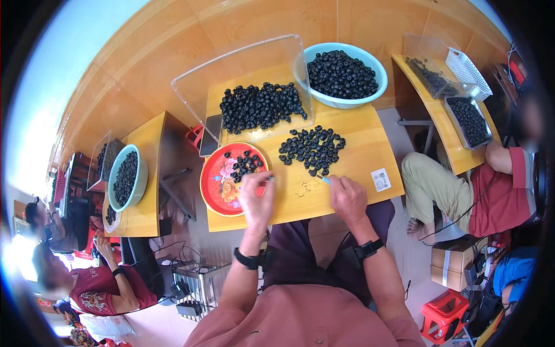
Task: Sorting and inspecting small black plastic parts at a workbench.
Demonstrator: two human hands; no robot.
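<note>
My left hand (256,196) is over the right rim of a red flower-patterned tray (209,199). Its fingers are pinched on what looks like one small black round part (270,178), mostly hidden by the fingertips. In the tray lie several loose black parts (247,163). My right hand (349,199) is closed around a small tool with a light-blue handle (326,180), its tip pointing left toward the near edge of a loose pile of black parts (313,148). These parts are round, some showing a hole. Small scraps (303,186) lie between my hands.
A clear plastic frame (237,55) stands around a bigger heap of black parts (260,107). A light-blue basin (381,87) full of them sits behind right. A paper label (380,180) is on the wooden table (370,136). Co-workers sit at both sides.
</note>
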